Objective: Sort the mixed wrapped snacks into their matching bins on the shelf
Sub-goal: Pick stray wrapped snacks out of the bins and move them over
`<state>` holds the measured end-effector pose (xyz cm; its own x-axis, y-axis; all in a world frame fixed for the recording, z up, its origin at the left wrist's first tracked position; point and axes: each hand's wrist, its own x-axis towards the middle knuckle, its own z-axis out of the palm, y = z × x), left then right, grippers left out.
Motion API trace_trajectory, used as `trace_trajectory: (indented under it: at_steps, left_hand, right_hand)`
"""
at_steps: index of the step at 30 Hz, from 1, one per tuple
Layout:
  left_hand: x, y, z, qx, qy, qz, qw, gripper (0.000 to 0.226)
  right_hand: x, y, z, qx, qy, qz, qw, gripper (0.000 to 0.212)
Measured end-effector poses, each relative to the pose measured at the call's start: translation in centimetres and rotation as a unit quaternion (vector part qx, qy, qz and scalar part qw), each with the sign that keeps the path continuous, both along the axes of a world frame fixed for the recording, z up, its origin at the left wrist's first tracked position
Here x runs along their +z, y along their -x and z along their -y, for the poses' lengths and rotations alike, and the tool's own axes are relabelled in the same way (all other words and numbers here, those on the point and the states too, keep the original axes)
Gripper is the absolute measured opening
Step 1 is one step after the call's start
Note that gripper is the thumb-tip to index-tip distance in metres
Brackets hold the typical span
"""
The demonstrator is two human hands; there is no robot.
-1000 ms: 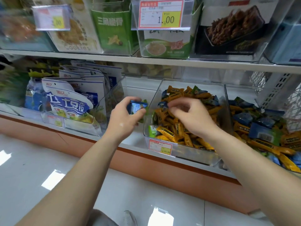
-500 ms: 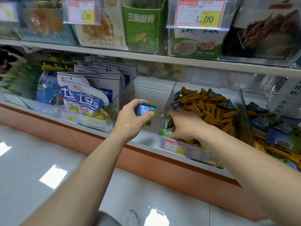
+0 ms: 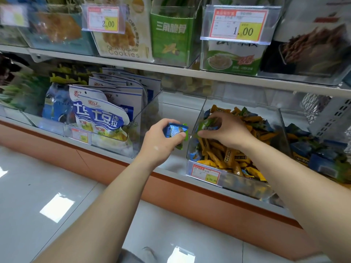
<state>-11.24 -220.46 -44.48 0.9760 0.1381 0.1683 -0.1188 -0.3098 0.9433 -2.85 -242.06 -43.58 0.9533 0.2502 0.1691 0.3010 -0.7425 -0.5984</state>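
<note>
A clear bin on the lower shelf holds mostly orange wrapped snacks mixed with a few blue and green ones. My right hand is inside this bin at its left wall and pinches a green wrapped snack. My left hand hovers just left of the bin, over a bare gap of shelf, gripping a blue wrapped snack with a green one showing beneath it.
A second clear bin at the right holds blue, green and orange snacks. Left of the gap stands a bin of large white and blue bags. The upper shelf carries boxed snacks with price tags. A tiled floor lies below.
My right hand rose from the bin's front left corner with a green snack pinched in it. My left hand kept its blue snack and barely moved. The camera came closer.
</note>
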Motion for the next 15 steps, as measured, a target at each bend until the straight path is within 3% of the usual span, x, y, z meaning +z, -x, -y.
trace_trajectory:
  at_steps: [4, 8, 12, 15]
  left_hand:
    - [0.4, 0.3, 0.9, 0.027, 0.037, 0.001, 0.999, 0.027]
    - [1.0, 0.5, 3.3, 0.020, 0.008, 0.006, 1.000, 0.031]
    - [1.9, 0.4, 7.7, -0.025, -0.017, 0.035, 0.999, 0.033]
    - [2.2, 0.5, 12.4, -0.073, -0.058, 0.064, 0.994, 0.037]
  right_hand:
    - [1.8, 0.1, 0.8, -0.032, -0.055, 0.007, 0.998, 0.054]
    - [2.8, 1.6, 2.4, -0.061, -0.082, 0.040, 0.994, 0.036]
    - [3.3, 4.3, 7.6, -0.074, -0.161, 0.017, 0.984, 0.041]
    - [3.0, 7.0, 13.5, -0.101, -0.166, 0.020, 0.981, 0.051]
